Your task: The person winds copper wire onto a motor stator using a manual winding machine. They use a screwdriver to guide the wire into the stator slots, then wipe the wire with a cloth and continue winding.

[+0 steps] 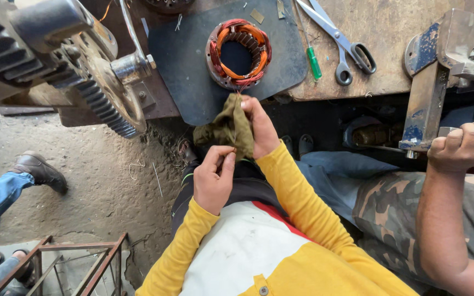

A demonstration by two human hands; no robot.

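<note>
A round motor stator (pixel 238 53) with copper and red windings lies on a dark mat (pixel 182 66) at the bench edge. My right hand (pixel 260 126) grips an olive-green rag (pixel 226 130) just below the stator, pinching thin wire leads that run up to it. My left hand (pixel 214 176) pinches the lower part of the same rag or a wire end against it. Both arms wear yellow sleeves.
A large gear wheel and machine (pixel 91 82) sits at the upper left. Scissors (pixel 338 41) and a green-handled screwdriver (pixel 312 60) lie on the wooden bench. Another person's fist (pixel 463 145) rests near a metal bracket (pixel 429 93) at right. A shoe (pixel 40 171) stands on the dirt floor.
</note>
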